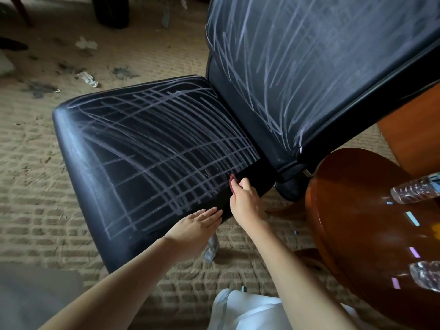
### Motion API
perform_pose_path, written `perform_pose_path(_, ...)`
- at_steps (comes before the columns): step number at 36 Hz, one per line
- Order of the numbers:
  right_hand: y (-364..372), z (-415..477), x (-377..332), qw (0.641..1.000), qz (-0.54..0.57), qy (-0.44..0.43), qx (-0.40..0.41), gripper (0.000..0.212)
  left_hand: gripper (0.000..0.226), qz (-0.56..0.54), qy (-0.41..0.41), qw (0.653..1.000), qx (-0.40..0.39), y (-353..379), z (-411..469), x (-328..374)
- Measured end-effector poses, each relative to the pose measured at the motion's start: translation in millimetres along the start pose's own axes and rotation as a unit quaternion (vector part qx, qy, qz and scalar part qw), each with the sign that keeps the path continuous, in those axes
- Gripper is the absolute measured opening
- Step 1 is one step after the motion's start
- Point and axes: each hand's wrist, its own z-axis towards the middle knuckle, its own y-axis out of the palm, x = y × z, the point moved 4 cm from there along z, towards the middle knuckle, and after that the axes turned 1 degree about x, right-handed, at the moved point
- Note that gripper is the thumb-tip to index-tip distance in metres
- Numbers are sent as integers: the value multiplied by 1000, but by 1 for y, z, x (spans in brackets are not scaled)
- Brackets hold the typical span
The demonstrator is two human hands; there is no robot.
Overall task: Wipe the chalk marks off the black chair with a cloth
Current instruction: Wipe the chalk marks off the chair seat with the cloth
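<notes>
The work is almost all ahead: the seat [147, 148] of the black chair [240, 110] carries a dense net of crossing pale chalk lines, and the backrest [309, 67] has long slanting strokes with a dusty haze. Only a narrow dark strip at the seat's edge, beside the hands, shows no marks. The left hand [197, 225] lies flat with straight fingers on the seat's near edge. The right hand [245, 201] pinches a small reddish thing [232, 183] with curled fingers at that strip; I cannot tell if it is the cloth. The chair's cover looks smooth and slightly shiny, like leather. It stands on a coarse, ribbed beige carpet [35, 186], next to a round glossy wooden desk [357, 210].
</notes>
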Motion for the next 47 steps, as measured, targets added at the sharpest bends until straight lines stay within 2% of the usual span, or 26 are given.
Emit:
perform_pose_path(2, 0, 0, -1, 1000, -5, 2, -1, 43, 64, 6, 9, 999, 40, -8, -9, -1)
perform_pose_path(4, -1, -1, -3, 1000, -7, 8, -3, 41, 59, -3, -21, 995, 101, -13, -24, -11)
perform_pose_path(6, -2, 0, -3, 1000, -11, 14, -6, 40, 56, -38, -116, 978, 168, -18, -44, -30)
perform_pose_path(8, -3, 0, -3, 1000, -16, 15, -9, 40, 66, -79, -252, 940, 214, -17, -73, -56)
perform_pose_path(10, -3, -1, -4, 1000, -22, 20, -11, 40, 82, -117, -366, 900, 208, -5, -105, -76)
perform_pose_path(12, -4, -1, -4, 999, -27, 26, -7, 40, 101, -159, -446, 863, 174, 9, -129, -83)
perform_pose_path(15, -3, -2, -5, 999, -32, 26, -7, 41, 119, -211, -513, 823, 125, 25, -150, -83)
perform_pose_path(27, 10, -25, -33, 1000, -12, 19, -10, 40, 128, -231, -445, 861, 78, 18, -169, -93)
perform_pose_path(47, 34, -73, -97, 999, 33, -9, -14, 46, 125, -270, -410, 867, 84, 16, -175, -105)
